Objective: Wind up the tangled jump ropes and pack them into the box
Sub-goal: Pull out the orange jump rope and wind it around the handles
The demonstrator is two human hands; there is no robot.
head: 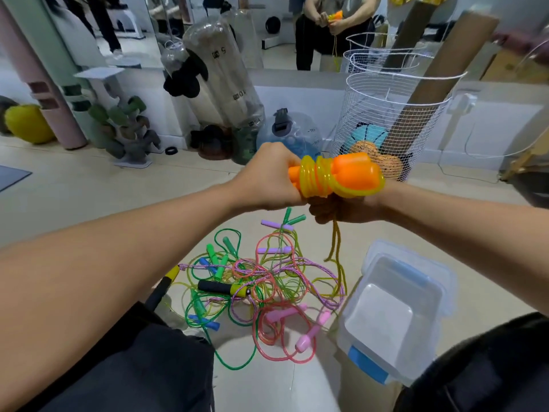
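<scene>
Pale floor carries the tangled ropes (261, 289) beside the empty box (395, 316). Left hand (267, 176) clamps the orange handles (341, 173); right hand (344, 208) pinches the yellow cord (315, 178). Slack grip could let the coils spring loose, or the dangling tail snag the pile.

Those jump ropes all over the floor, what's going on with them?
A person is winding a yellow rope around its orange handles, gripping the bundle with the left hand and the right hand; a loose tail of it hangs down. A tangled pile of ropes lies on the floor, beside a clear plastic box with nothing packed in it.
</scene>
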